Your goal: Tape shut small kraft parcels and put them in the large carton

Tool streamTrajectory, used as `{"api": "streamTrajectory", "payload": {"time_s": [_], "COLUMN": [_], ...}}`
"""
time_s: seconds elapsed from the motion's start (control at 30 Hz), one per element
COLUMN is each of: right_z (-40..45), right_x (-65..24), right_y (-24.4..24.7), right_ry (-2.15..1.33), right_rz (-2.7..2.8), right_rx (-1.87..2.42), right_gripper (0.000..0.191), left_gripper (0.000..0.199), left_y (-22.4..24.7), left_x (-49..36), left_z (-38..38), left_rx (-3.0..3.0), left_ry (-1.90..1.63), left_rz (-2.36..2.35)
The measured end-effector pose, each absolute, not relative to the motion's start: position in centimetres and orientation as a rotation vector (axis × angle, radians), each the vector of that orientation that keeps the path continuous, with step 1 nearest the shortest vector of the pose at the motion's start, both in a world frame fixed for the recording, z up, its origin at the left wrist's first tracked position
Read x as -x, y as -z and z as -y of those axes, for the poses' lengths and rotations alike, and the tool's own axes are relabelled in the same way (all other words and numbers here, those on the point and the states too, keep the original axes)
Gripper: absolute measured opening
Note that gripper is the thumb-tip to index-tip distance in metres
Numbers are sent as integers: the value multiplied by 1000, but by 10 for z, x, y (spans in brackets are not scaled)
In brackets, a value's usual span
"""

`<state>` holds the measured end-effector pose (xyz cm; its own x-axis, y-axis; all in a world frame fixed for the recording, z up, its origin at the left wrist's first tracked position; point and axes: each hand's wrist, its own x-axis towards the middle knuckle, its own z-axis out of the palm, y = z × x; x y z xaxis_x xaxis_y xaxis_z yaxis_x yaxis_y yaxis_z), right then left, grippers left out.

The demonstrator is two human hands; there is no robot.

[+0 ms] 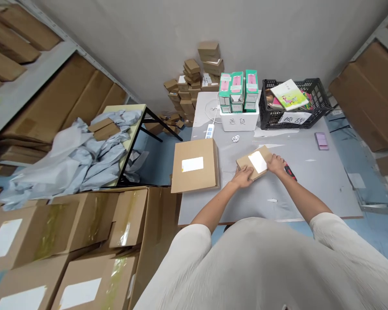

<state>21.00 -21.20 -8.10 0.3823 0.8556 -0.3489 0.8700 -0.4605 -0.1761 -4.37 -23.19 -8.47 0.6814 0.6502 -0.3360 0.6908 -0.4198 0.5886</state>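
A small brown cardboard box (245,161) with a white label (258,162) on top lies at a slant on the grey table. My left hand (244,177) grips its near left side, fingers reaching over the top face. At the right end my right hand (276,164) is closed around the edge and corner. Just beyond my right wrist lies a red and black utility knife (290,172). A larger cardboard box (194,150) with a white label sits to the left of my left hand. The undersides of my fingers are hidden.
Behind the box stand a white bin (239,122) of green and pink packages and a black crate (267,116) with books. A power strip (210,131) lies near the larger box. Big taped cartons (93,258) and a side table (134,129) with grey bags stand left.
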Motion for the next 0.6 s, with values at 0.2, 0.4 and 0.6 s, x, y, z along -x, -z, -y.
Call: {"api": "streamTrajectory", "payload": {"time_s": [0.2,0.4,0.6], "right_z": [258,258,236], "right_x": [-245,-264,-275], "right_y": [88,91,104], "right_ry": [877,1198,1701], "right_rz": [-1315,-1394,-1408], "right_rx": [-2660,-2852,-2927], "right_gripper": [61,73,90], "left_gripper": [70,61,103], "left_y": [88,96,101], "left_x": [29,20,8], "left_z": [233,217,196], "left_rx": [-2214,-1912,-1285], "left_ry": [-3,-417,-495], "left_rz": [-894,-1192,-1481]}}
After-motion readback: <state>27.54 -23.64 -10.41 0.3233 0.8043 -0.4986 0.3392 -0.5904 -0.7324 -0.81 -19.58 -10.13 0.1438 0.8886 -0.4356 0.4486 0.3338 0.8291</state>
